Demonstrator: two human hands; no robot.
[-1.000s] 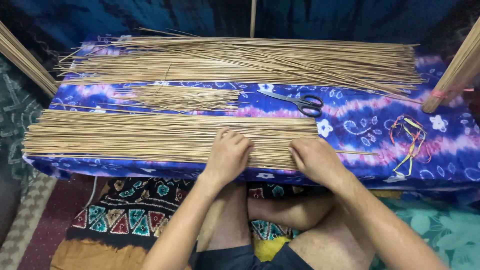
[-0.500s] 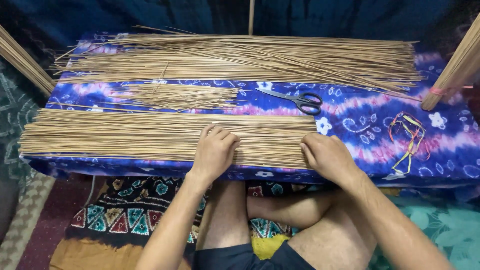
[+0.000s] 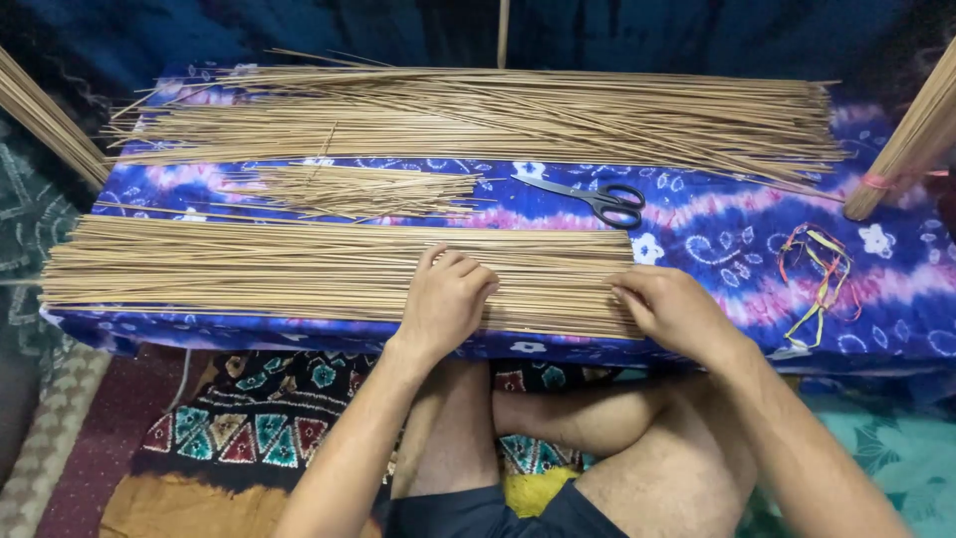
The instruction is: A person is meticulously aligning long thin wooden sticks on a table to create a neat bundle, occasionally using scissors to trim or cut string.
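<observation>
Head view: left hand (image 3: 445,301) lies flat, palm down on the near row of sticks (image 3: 299,271) at centre frame; right hand (image 3: 674,311) cups its squared-off right end, gripping nothing. Looser piles (image 3: 478,115) above, by the scissors (image 3: 597,197), look unsorted.

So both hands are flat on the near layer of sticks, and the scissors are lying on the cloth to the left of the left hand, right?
Not quite. In the head view the scissors lie on the cloth beyond and between the hands, nearer the right hand, not left of the left hand. Both hands do rest on the near layer of sticks.
</observation>
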